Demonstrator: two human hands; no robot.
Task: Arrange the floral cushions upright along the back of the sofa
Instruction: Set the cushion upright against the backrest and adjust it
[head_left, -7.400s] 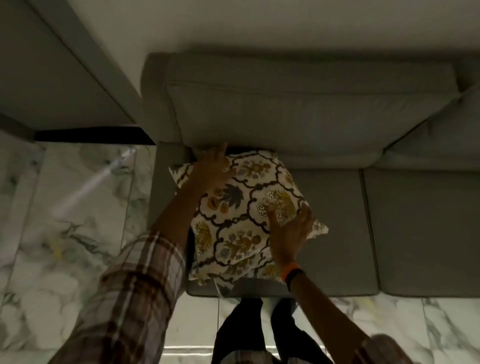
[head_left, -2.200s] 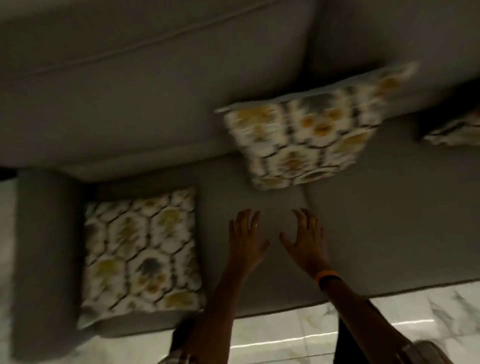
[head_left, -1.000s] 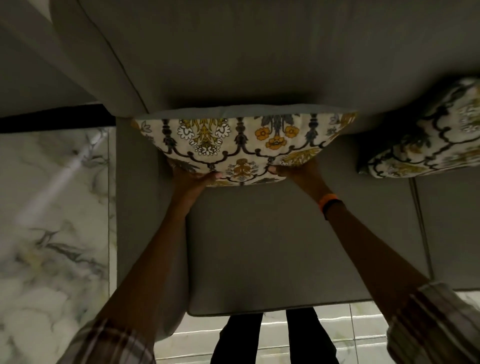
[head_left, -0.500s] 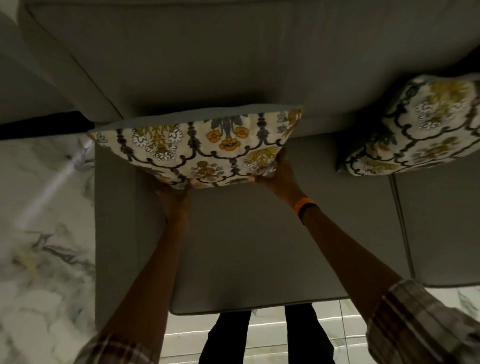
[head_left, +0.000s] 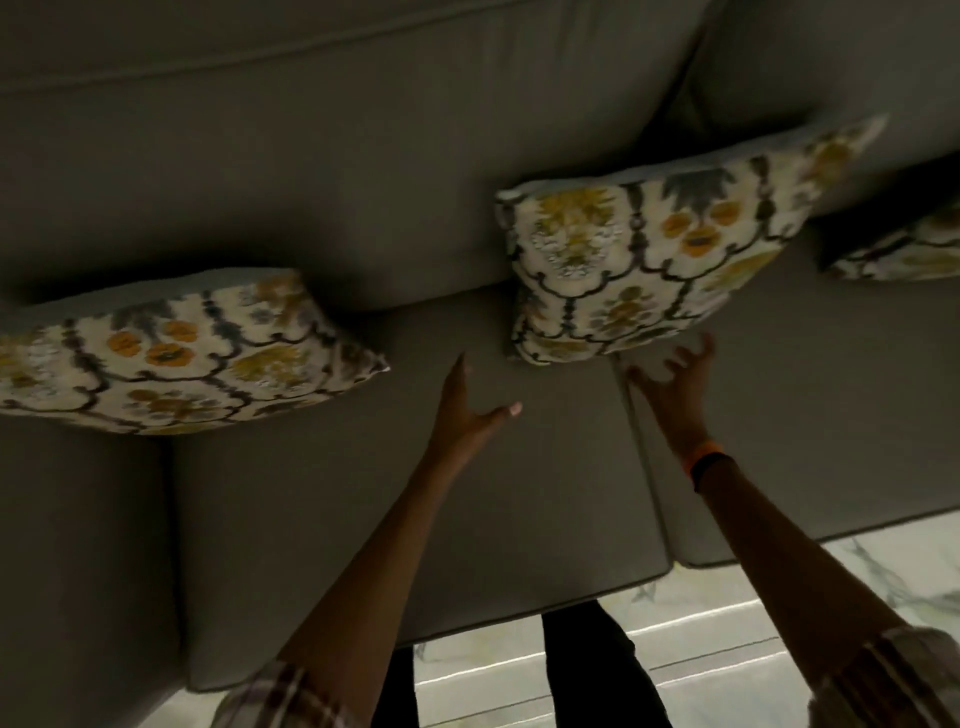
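Both the left hand (head_left: 470, 410) and right hand (head_left: 672, 387) reach empty, fingers spread, toward the middle floral-patterned square cushion (head_left: 649, 249) leaning against the grey fabric sofa (head_left: 311, 156) back; another floral cushion (head_left: 171, 353) stands left.

Half a second ago both hands gripped the lower edge of the left cushion (head_left: 176, 353); now they are off it. That cushion stands free at the left of the frame against the sofa (head_left: 363, 156) back. The left hand (head_left: 467, 410) and right hand (head_left: 675, 395) now reach with spread fingers toward the middle cushion (head_left: 660, 244) at centre right, just short of its lower edge. A third cushion (head_left: 904, 249) shows at the right edge.
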